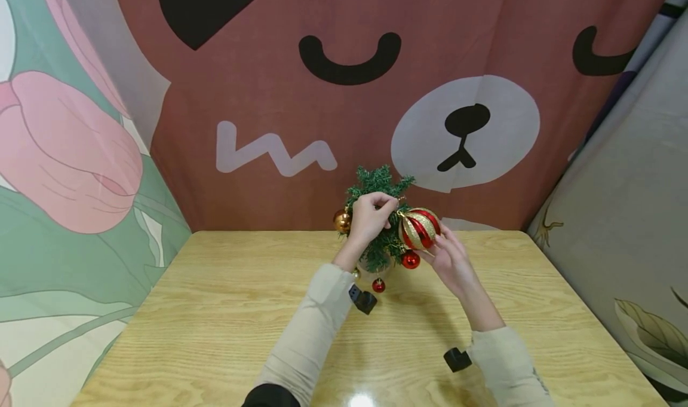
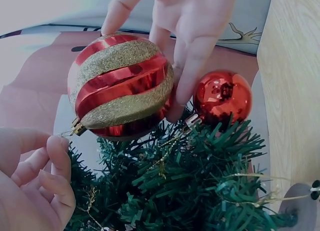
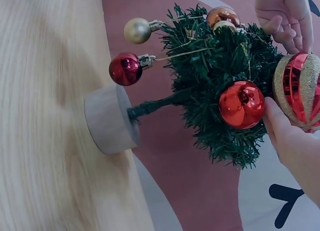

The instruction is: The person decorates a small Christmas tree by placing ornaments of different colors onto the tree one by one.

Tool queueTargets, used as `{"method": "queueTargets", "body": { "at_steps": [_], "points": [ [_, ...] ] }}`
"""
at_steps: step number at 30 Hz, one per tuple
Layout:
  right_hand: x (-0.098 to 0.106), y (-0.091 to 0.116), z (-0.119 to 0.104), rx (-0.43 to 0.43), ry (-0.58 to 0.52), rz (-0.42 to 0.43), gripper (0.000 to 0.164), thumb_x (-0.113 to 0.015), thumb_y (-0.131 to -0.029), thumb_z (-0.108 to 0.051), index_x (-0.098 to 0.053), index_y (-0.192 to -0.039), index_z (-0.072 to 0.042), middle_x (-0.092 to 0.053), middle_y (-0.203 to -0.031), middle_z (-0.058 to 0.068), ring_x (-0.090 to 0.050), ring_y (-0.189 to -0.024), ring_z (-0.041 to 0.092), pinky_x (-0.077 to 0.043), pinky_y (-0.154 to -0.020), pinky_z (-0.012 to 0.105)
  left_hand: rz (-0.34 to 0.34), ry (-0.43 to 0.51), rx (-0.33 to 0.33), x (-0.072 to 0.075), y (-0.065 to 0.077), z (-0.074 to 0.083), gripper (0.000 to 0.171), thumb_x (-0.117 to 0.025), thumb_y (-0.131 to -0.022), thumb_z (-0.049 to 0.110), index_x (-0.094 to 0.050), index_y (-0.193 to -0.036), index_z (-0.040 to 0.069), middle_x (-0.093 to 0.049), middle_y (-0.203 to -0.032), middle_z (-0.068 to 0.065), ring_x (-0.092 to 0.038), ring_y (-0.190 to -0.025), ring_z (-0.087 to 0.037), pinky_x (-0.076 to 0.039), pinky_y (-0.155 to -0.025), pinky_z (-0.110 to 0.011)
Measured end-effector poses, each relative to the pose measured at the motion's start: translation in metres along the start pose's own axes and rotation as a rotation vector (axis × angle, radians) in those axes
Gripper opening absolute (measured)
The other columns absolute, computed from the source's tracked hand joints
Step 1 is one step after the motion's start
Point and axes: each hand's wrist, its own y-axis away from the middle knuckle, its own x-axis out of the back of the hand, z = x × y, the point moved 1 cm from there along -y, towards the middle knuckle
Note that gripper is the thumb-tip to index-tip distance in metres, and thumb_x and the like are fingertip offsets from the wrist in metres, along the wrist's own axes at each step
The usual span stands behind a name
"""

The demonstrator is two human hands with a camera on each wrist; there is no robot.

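A large red Christmas ball with gold glitter stripes [image 1: 419, 228] is held beside a small artificial Christmas tree [image 1: 378, 181]. My right hand [image 1: 452, 265] grips the ball from its right side, fingers spread around it. At the gold cap [image 2: 77, 128], my left hand [image 2: 35, 183] pinches the thin hanging loop [image 2: 65, 134] between thumb and forefinger. Just below the big ball, a smaller shiny red ball [image 3: 242, 104] hangs on the tree, close to the right hand's fingers. In the head view the left hand covers part of the branches.
Other ornaments hang on the tree: an orange-gold ball [image 1: 341, 221], a pale gold ball [image 3: 137, 31] and a dark red ball [image 3: 125, 69]. The tree's round base [image 3: 111, 119] stands on the wooden table [image 1: 215, 311], near its back edge. Behind hangs a bear-print curtain [image 1: 258, 96].
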Motion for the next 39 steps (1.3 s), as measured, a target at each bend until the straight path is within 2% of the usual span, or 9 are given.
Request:
{"method": "queueTargets", "body": {
  "at_steps": [5, 15, 19, 24, 28, 31, 35, 37, 39],
  "points": [
    [0.001, 0.000, 0.004, -0.036, -0.025, -0.012, 0.035, -0.025, -0.097, -0.004, -0.049, -0.121, -0.011, -0.053, -0.115, 0.004, -0.052, -0.102, 0.018, -0.037, -0.093, 0.036, 0.007, 0.011, -0.005, -0.001, -0.001, 0.002, 0.018, -0.057, -0.087, 0.015, -0.069, -0.090, 0.002, -0.065, -0.079, -0.013, -0.053, -0.042, -0.013, -0.045, -0.045, -0.025],
    [-0.002, -0.002, 0.001, -0.064, 0.042, 0.046, 0.029, -0.028, -0.097, -0.005, -0.051, -0.115, -0.010, -0.057, -0.109, 0.001, -0.053, -0.100, 0.014, -0.042, -0.086, 0.029, 0.011, -0.018, -0.009, -0.001, -0.001, 0.005, 0.018, -0.057, -0.087, 0.014, -0.069, -0.091, 0.002, -0.065, -0.079, -0.012, -0.055, -0.043, -0.017, -0.043, -0.042, -0.023],
    [-0.001, -0.003, -0.005, -0.086, 0.122, 0.078, 0.027, -0.029, -0.097, -0.007, -0.051, -0.112, -0.012, -0.057, -0.107, 0.000, -0.054, -0.097, 0.013, -0.044, -0.082, 0.028, 0.013, -0.027, -0.017, -0.001, -0.001, 0.005, 0.016, -0.057, -0.087, 0.013, -0.069, -0.090, 0.003, -0.065, -0.077, -0.011, -0.055, -0.044, -0.020, -0.041, -0.040, -0.022],
    [-0.001, -0.011, -0.017, -0.112, 0.318, 0.228, 0.017, -0.040, -0.096, -0.015, -0.055, -0.105, -0.015, -0.057, -0.095, -0.001, -0.053, -0.086, 0.011, -0.047, -0.073, 0.026, 0.005, -0.039, -0.022, -0.001, -0.002, 0.005, 0.017, -0.057, -0.088, 0.014, -0.069, -0.091, 0.002, -0.065, -0.077, -0.011, -0.056, -0.045, -0.023, -0.034, -0.035, -0.020],
    [-0.004, -0.023, -0.027, -0.117, 0.575, 0.299, 0.015, -0.051, -0.092, -0.022, -0.061, -0.100, -0.013, -0.060, -0.090, -0.008, -0.054, -0.081, 0.006, -0.047, -0.067, 0.023, 0.011, -0.052, -0.012, -0.002, -0.002, 0.005, 0.016, -0.058, -0.088, 0.015, -0.069, -0.090, 0.003, -0.065, -0.076, -0.007, -0.055, -0.043, -0.017, -0.032, -0.034, -0.020],
    [-0.009, -0.034, -0.032, -0.098, 0.738, 0.283, 0.024, -0.054, -0.090, -0.022, -0.063, -0.102, -0.003, -0.063, -0.086, -0.013, -0.056, -0.078, 0.004, -0.047, -0.066, 0.023, 0.016, -0.054, -0.016, -0.002, -0.002, 0.005, 0.015, -0.058, -0.088, 0.014, -0.069, -0.090, 0.004, -0.064, -0.073, -0.004, -0.054, -0.041, -0.014, -0.034, -0.035, -0.020],
    [-0.016, -0.049, -0.038, -0.087, 0.883, 0.230, 0.038, -0.058, -0.088, -0.023, -0.058, -0.107, 0.010, -0.063, -0.085, -0.012, -0.057, -0.076, 0.005, -0.048, -0.064, 0.023, 0.014, -0.050, -0.032, -0.002, -0.002, 0.006, 0.015, -0.058, -0.087, 0.012, -0.069, -0.090, 0.002, -0.064, -0.072, -0.002, -0.054, -0.041, -0.013, -0.037, -0.036, -0.021],
    [-0.020, -0.056, -0.041, -0.105, 0.925, 0.200, 0.039, -0.059, -0.087, -0.023, -0.059, -0.107, 0.010, -0.063, -0.085, -0.008, -0.055, -0.065, 0.005, -0.047, -0.057, 0.024, 0.012, -0.051, -0.040, -0.002, -0.002, 0.007, 0.015, -0.058, -0.087, 0.013, -0.069, -0.090, 0.002, -0.063, -0.072, -0.002, -0.054, -0.041, -0.014, -0.037, -0.036, -0.020],
    [-0.024, -0.062, -0.043, -0.121, 0.967, 0.168, 0.038, -0.061, -0.086, -0.025, -0.061, -0.107, 0.007, -0.064, -0.089, -0.003, -0.054, -0.063, 0.006, -0.045, -0.053, 0.024, 0.010, -0.053, -0.049, -0.002, -0.002, 0.007, 0.016, -0.058, -0.088, 0.014, -0.069, -0.090, 0.002, -0.064, -0.072, -0.003, -0.054, -0.041, -0.013, -0.037, -0.036, -0.020]
  ]
}}
